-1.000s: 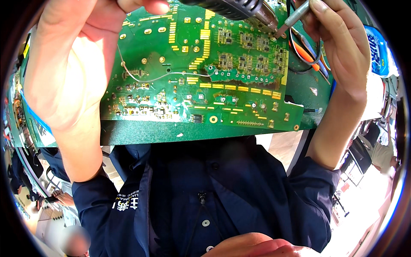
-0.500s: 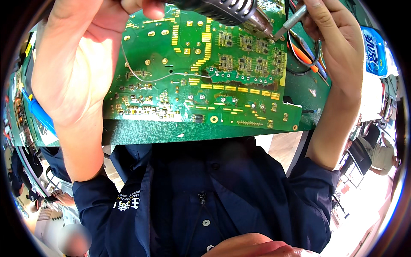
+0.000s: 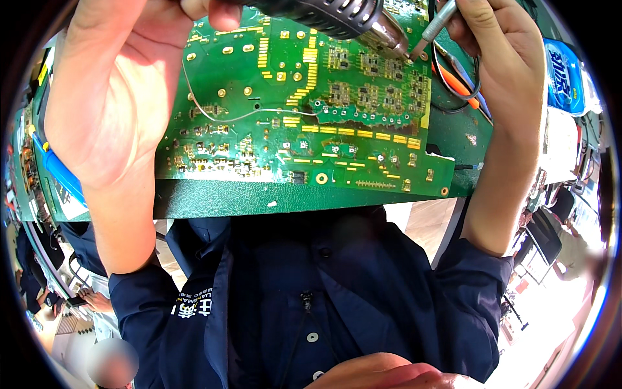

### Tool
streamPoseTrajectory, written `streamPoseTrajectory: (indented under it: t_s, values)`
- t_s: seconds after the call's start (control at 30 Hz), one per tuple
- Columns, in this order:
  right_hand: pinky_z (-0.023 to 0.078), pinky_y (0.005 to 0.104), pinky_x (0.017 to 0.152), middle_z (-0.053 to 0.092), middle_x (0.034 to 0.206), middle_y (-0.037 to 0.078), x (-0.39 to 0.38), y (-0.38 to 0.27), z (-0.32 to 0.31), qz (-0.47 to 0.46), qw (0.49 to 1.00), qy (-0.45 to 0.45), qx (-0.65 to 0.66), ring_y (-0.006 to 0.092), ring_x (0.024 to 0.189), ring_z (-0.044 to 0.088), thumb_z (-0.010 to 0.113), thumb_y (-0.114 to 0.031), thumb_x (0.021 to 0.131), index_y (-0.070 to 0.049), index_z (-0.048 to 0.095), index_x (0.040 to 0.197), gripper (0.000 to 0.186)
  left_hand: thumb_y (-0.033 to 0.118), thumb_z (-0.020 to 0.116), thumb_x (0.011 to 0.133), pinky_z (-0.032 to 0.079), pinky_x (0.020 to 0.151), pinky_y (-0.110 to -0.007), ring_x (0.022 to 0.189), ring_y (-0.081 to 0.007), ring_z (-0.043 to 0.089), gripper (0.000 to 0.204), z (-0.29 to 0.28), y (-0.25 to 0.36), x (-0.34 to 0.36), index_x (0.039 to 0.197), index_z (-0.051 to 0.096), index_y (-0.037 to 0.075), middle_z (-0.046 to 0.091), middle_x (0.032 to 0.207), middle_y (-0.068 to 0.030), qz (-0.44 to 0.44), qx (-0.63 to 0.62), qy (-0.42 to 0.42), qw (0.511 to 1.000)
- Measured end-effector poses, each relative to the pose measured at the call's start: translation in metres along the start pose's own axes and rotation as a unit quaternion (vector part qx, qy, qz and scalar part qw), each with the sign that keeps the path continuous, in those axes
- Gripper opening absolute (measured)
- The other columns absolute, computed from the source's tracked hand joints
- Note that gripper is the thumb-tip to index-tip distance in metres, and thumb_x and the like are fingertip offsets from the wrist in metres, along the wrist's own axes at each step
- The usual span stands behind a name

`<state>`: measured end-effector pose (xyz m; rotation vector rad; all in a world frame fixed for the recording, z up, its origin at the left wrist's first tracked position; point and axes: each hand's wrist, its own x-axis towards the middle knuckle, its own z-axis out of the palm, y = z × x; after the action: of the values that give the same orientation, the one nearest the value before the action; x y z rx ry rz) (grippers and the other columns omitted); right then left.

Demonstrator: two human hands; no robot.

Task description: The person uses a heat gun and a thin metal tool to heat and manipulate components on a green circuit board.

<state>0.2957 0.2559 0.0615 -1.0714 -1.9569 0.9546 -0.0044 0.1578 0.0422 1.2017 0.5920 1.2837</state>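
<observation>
A green circuit board (image 3: 214, 155) with gold pads and many small parts lies before me. My left hand (image 3: 123, 97) is raised over its left side, with the fingers curled at the top edge around a black hot air gun (image 3: 324, 14). The gun's metal nozzle points down at the board's upper right. In the fingers of my right hand (image 3: 502, 61) is a slim silver pen-shaped tool (image 3: 437, 27). Its tip meets the board right beside the nozzle; whether the two touch I cannot tell. A thin bare wire (image 3: 220, 121) curves across the board to a row of solder points.
The board rests on a dark green mat (image 3: 227, 198). Orange and blue hand tools (image 3: 457, 84) and a black cable lie at its right. Farther right is a blue-and-white soft packet (image 3: 564, 78). A blue-handled tool (image 3: 61, 172) lies at the left. Another person's hand (image 3: 97, 301) shows at the lower left.
Nearly nothing differs. The nozzle and the silver tool's tip have shifted very slightly left, still close together over the same part of the board.
</observation>
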Motion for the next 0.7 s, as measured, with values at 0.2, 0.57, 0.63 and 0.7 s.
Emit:
streamPoseTrajectory:
  t_s: [0.2, 0.57, 0.63, 0.7]
  values:
    - [0.033, 0.0186, 0.050, 0.051, 0.063, -0.005, -0.001, -0.004, -0.001, 0.056, 0.998, -0.002, 0.010, 0.0028, 0.054, 0.043, 0.055, -0.025, 0.105, -0.002, 0.062, 0.087, 0.030, 0.038, 0.038, 0.108, 0.043, 0.109, -0.050, 0.115, -0.0348, 0.066, 0.051, -0.001, 0.000, 0.000, 0.140, 0.052, 0.000, 0.068, 0.122, -0.0228, -0.002, -0.005, 0.000, 1.000]
    - [0.033, 0.0175, 0.050, 0.052, 0.065, -0.004, 0.000, 0.000, -0.008, 0.021, 0.998, -0.002, 0.063, 0.0022, 0.056, 0.044, 0.053, -0.027, 0.106, -0.003, 0.061, 0.088, 0.031, 0.038, 0.040, 0.108, 0.045, 0.108, -0.049, 0.116, -0.0357, 0.065, 0.049, 0.001, 0.000, 0.001, 0.139, 0.054, 0.001, 0.066, 0.128, -0.0213, 0.017, -0.018, -0.001, 1.000]
    - [0.034, 0.0171, 0.051, 0.052, 0.066, -0.004, -0.002, 0.001, -0.010, -0.001, 0.999, -0.006, 0.049, 0.0021, 0.057, 0.045, 0.054, -0.027, 0.106, -0.002, 0.061, 0.089, 0.031, 0.037, 0.040, 0.108, 0.045, 0.108, -0.049, 0.116, -0.0357, 0.065, 0.049, 0.001, -0.002, 0.004, 0.138, 0.054, 0.002, 0.066, 0.129, -0.0210, 0.027, -0.022, -0.017, 0.999]
    - [0.035, 0.0168, 0.052, 0.052, 0.067, -0.004, -0.005, 0.000, -0.009, 0.001, 1.000, 0.006, 0.021, 0.0021, 0.057, 0.046, 0.054, -0.027, 0.106, -0.002, 0.062, 0.090, 0.031, 0.037, 0.040, 0.108, 0.045, 0.107, -0.050, 0.117, -0.0360, 0.064, 0.050, 0.001, -0.008, 0.007, 0.138, 0.055, 0.001, 0.065, 0.129, -0.0217, 0.036, -0.043, -0.024, 0.998]
